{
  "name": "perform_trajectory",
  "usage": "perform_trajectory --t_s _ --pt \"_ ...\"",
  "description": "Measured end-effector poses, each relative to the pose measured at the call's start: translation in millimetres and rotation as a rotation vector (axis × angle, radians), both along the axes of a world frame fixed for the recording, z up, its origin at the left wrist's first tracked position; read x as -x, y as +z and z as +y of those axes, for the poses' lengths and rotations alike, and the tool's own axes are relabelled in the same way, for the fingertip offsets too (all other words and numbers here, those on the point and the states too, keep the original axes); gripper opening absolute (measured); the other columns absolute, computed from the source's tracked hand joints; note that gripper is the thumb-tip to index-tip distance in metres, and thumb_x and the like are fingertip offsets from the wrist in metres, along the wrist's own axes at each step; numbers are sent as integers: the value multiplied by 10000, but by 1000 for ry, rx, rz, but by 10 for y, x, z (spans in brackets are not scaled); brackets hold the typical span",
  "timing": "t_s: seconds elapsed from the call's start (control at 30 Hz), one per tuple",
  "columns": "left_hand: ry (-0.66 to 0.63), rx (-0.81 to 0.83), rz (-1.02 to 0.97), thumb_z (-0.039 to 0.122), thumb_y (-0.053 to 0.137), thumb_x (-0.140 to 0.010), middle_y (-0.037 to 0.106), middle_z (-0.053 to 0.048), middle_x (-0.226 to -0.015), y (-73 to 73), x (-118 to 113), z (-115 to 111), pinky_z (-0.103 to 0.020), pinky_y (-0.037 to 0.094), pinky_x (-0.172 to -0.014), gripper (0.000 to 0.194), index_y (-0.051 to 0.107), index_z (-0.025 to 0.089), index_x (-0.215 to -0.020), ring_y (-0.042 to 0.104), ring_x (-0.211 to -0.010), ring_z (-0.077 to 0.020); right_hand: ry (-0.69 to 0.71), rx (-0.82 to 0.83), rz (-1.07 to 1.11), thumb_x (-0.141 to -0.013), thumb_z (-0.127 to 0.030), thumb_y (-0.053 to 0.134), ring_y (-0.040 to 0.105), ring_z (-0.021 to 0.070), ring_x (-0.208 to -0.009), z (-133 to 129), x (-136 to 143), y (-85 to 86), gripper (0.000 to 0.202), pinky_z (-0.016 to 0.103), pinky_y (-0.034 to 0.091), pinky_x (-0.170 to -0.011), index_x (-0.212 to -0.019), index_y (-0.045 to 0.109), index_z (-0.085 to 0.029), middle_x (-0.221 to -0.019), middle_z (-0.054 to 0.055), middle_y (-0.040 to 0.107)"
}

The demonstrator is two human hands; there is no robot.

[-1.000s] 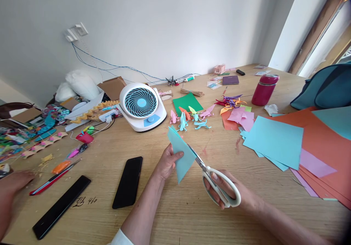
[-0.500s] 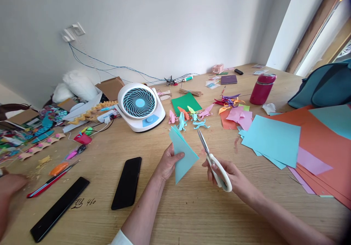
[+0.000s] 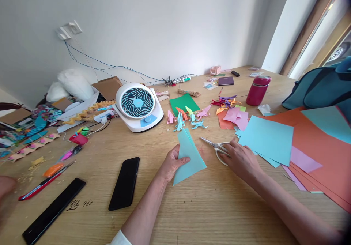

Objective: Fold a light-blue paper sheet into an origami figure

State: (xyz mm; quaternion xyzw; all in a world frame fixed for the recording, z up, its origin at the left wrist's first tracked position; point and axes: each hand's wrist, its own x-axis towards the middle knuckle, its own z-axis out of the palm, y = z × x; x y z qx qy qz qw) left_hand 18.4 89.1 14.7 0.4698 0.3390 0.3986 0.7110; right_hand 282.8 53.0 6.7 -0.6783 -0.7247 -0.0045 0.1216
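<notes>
My left hand (image 3: 173,163) pinches a folded sheet of light blue paper (image 3: 191,156), thumb on its front face, held over the tabletop. To its right, my right hand (image 3: 244,158) has its fingers at the handles of white-handled scissors (image 3: 215,144). The scissors lie low at the table surface, blades pointing left towards the paper. Behind the paper sit several small folded paper figures, among them a light blue one (image 3: 198,124) and a pink one (image 3: 204,112).
A white fan (image 3: 139,104) stands behind left, and a black phone (image 3: 124,183) lies left of my left arm. Light blue sheets (image 3: 270,139) and orange sheets (image 3: 323,157) cover the right side, near a red bottle (image 3: 257,91). Another person's hand (image 3: 6,190) shows at the left edge.
The scissors have gone from raised and upright beside the paper down to the table, further back, with my right hand turned palm down over them. The paper has shifted slightly right.
</notes>
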Motion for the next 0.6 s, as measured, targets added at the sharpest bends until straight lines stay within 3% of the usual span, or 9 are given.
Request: perform_trajectory --t_s 0.1,0.2,0.3,0.4,0.6 --pt "-48 0 35 264 857 -674 723 -77 -1040 -9 -48 -42 -310 545 -791 562 600 179 -1167 677 -872 -195 -13 -47 51 -948 -320 476 612 261 -909 -6 -4 53 248 356 404 -765 -963 685 -186 -984 116 652" --pt "-119 -8 86 274 851 -685 712 -90 -1082 -12 -107 -90 -313 540 -806 571 584 172 -1180 669 -910 -202 98 -106 352 -972 -363 439 590 243 -925 -45 88 116 312 352 413 -807 -975 684 -170 -964 108 650" --pt "-192 -43 146 294 837 -703 708 -81 -1076 -26 -159 -124 -290 531 -789 564 582 166 -1190 661 -902 -191 215 107 811 -969 -488 414 565 185 -744 -93 247 130 402 299 415 -667 -910 667 -181 -815 43 639" --pt "-208 -66 219 313 846 -688 708 -71 -1048 -47 -185 -134 -272 519 -766 566 597 155 -1171 651 -866 -178 250 208 1106 -921 -550 471 505 154 -642 -117 373 75 427 275 381 -590 -747 607 -184 -678 0 570" --pt "-173 -57 222 364 848 -678 713 -56 -1037 -48 -182 -125 -273 513 -769 572 607 170 -1160 652 -895 -194 193 165 1182 -892 -493 536 451 134 -590 -103 371 5 354 259 360 -541 -703 565 -195 -619 -19 494"
